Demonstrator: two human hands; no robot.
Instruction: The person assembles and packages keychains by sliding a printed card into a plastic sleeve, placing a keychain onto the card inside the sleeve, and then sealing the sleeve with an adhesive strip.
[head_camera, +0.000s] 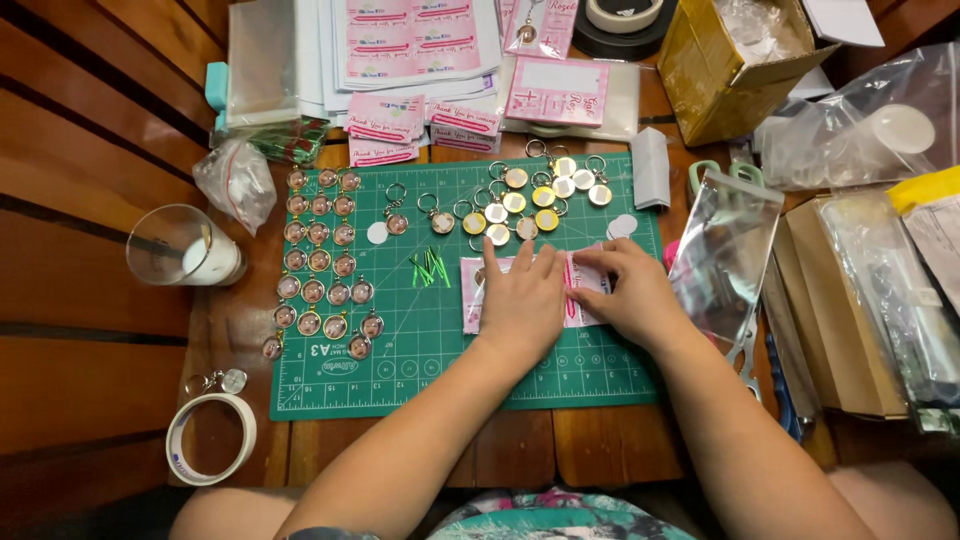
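Observation:
My left hand (522, 297) lies flat, fingers together, pressing on a pink and white card in a clear sleeve (582, 283) on the green cutting mat (420, 360). My right hand (632, 290) rests on the card's right side, fingers pinching its upper edge. Just above the hands lies a cluster of round keyrings with gold and white discs (520, 200). Several round photo pendants (320, 265) stand in rows on the mat's left part. Small green strips (430, 268) lie left of my left hand.
A glass with a white candle (185, 248) and a tape roll (210, 438) sit left of the mat. Pink card sheets (410, 45), a cardboard box (735, 65), clear bags (722, 250) and flat packages (850, 300) crowd the back and right. Wooden table edge runs along the front.

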